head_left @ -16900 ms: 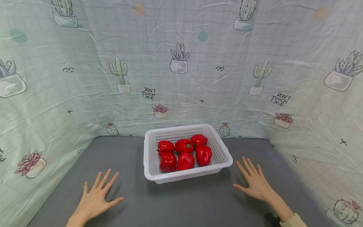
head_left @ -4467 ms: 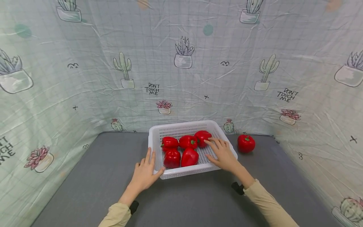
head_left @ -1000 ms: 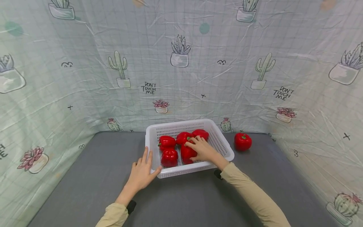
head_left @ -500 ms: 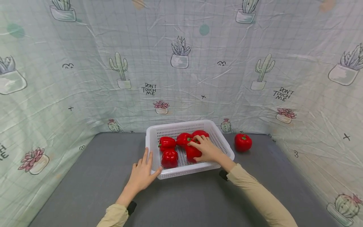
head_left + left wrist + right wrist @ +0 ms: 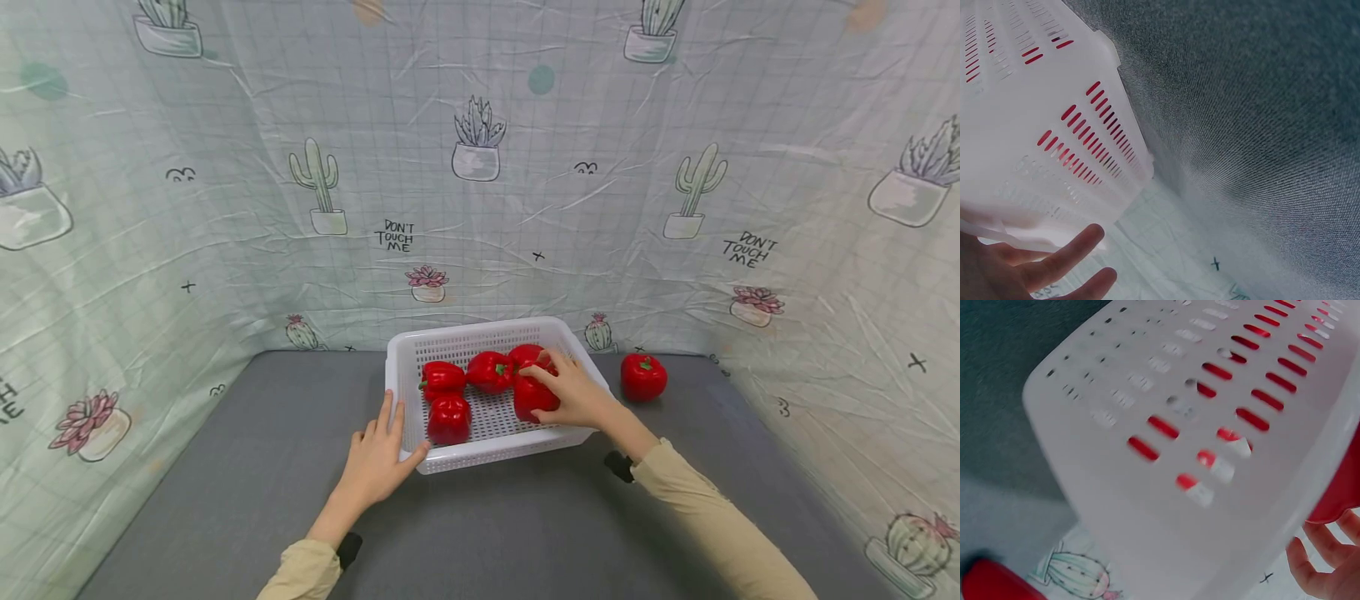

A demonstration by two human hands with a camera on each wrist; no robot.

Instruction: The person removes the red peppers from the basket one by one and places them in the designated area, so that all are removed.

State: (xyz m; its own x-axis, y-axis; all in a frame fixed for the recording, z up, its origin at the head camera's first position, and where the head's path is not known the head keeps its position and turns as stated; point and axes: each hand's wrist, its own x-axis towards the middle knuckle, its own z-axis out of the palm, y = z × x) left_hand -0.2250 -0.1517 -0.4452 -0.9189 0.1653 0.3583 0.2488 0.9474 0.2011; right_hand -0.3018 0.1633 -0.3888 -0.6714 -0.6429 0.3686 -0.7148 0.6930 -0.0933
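Note:
In the head view my right hand [image 5: 581, 402] grips a red bell pepper [image 5: 531, 400] over the right part of a white slotted basket [image 5: 487, 454]. Its thumb is on the near side and its fingers curl over the top. The right wrist view shows part of that pepper [image 5: 1342, 487] and fingers [image 5: 1310, 572] beyond the basket's rim. My left hand [image 5: 375, 457] rests on the basket's left rim, fingers straight, thumb at the near corner. Several other peppers stay inside, among them a front one [image 5: 450, 419] and one with a green stem [image 5: 490, 372].
Another red bell pepper [image 5: 642, 377] stands on the grey table [image 5: 480, 533], right of the basket. A cloth [image 5: 480, 250] printed with cacti hangs behind the table and along both sides.
Over the last second my right hand has drawn the gripped pepper rightward from the basket's middle. Earlier, another pepper went from the basket to the table. My left hand has come onto the rim.

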